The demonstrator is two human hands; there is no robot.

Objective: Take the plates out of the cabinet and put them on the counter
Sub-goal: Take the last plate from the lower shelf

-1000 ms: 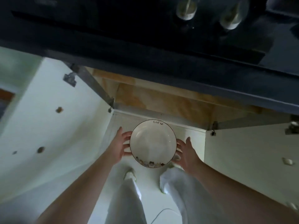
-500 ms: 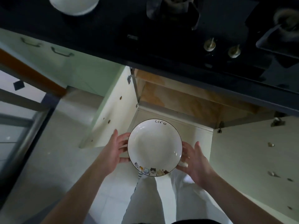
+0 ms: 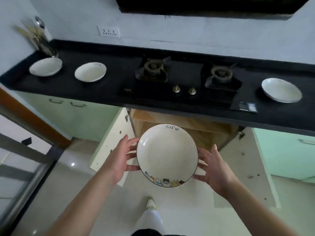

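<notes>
- A utensil holder (image 3: pixel 44 42) stands at the far left back corner of the black counter (image 3: pixel 119 77), cutlery sticking out of it
- Two white plates sit on the counter's left part: the far-left plate (image 3: pixel 45 66) just in front of the holder, the second plate (image 3: pixel 90 71) beside it, apart from it
- The left hand (image 3: pixel 120 157) cups the left rim of the held plate (image 3: pixel 167 155), fingers spread and curled under its edge
- The held plate is level, in the air in front of the open cabinet (image 3: pixel 185 126), below the counter edge; "Life" is written on its far rim, small cats along its near rim
- The gas stove (image 3: pixel 184 77) sits mid-counter above the cabinet
- The right hand (image 3: pixel 216 169) supports the plate's right rim, fingers spread beneath it
- A third counter plate (image 3: pixel 281 92) lies at the far right, well apart from the others
</notes>
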